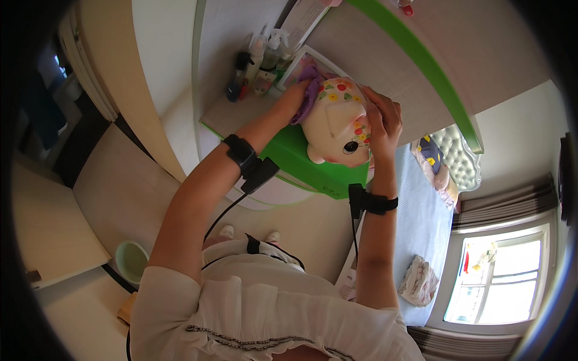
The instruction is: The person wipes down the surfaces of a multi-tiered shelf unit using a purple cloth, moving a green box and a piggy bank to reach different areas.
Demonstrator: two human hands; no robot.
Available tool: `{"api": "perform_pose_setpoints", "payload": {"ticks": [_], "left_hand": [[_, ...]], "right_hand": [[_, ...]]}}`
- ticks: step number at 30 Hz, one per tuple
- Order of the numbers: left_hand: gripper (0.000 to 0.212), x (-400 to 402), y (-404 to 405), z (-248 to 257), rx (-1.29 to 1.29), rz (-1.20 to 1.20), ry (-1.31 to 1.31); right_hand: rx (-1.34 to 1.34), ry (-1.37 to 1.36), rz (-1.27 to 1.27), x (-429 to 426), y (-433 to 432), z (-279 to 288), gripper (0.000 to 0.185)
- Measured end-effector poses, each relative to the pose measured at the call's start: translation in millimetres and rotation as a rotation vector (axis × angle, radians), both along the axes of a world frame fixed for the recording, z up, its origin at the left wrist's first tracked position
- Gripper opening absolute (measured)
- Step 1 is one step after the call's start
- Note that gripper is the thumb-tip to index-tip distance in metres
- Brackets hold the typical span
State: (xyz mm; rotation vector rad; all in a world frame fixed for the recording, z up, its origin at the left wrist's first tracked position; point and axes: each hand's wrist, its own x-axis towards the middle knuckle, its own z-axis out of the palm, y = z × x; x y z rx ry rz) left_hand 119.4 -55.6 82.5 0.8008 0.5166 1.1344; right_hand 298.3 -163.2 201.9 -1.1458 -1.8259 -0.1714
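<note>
A white ceramic piggy bank with painted flowers and a black eye is tilted above a green box at the shelf's front. My left hand has a purple cloth in it, pressed to the pig's left side; its fingers are mostly hidden by the cloth. On the pig's other side, my right hand grips it with bent fingers. Both wrists wear black straps with cabled devices. Whether the pig rests on the box cannot be told.
Spray and pump bottles stand in the shelf corner beside a white picture frame. A green shelf edge curves overhead. The bed lies to the right, with folded fabric on it. A pale green bucket is at lower left.
</note>
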Motion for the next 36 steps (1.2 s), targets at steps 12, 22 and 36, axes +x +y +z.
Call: {"api": "perform_pose_setpoints", "payload": {"ticks": [12, 22, 36], "left_hand": [[0.049, -17.5, -82.8, -11.2, 0.443, 0.345, 0.418], [0.085, -9.6, -142.5, 44.5, 1.084, 0.64, 0.594], [0.072, 10.9, -104.2, 89.6, 1.242, 0.614, 0.587]], "right_hand": [[0.013, -0.004, -0.015, -3.3, -4.5, 2.1, 0.027], [0.023, 0.044, -0.021, -2.1, -3.7, 1.0, 0.025], [0.018, 0.044, -0.048, 5.4, -1.3, -0.8, 0.019]]}}
